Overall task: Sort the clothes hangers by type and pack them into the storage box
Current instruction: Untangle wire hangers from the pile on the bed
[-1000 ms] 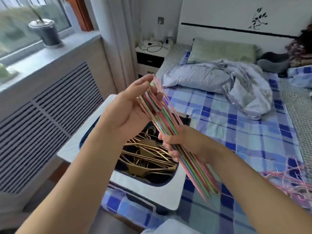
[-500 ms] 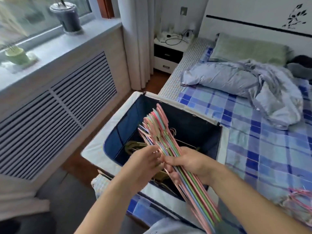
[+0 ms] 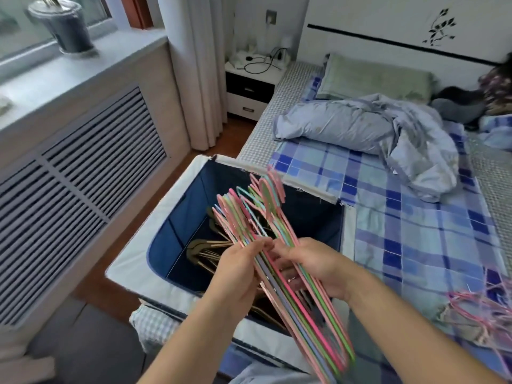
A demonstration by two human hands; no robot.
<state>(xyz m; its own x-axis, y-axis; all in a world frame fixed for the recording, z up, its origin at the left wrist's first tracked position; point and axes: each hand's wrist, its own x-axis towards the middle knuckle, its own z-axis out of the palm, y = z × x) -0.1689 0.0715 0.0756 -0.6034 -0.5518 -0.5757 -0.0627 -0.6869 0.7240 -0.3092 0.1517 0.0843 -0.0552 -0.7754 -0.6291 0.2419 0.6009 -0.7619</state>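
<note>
Head view: left hand [image 3: 238, 268] and right hand [image 3: 313, 266] each keep a closed grip around the coloured hangers [image 3: 279, 256], bunched by type over the storage box [image 3: 177, 189], presumably for packing.

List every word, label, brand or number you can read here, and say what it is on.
None can be read.
The headboard bears only a black leaf decal, no letters.
The storage box, the coloured hangers and the nightstand show no print.

Storage box [image 3: 163, 239] left of bed [image 3: 401, 217]; hangers [image 3: 277, 245] above box
</note>
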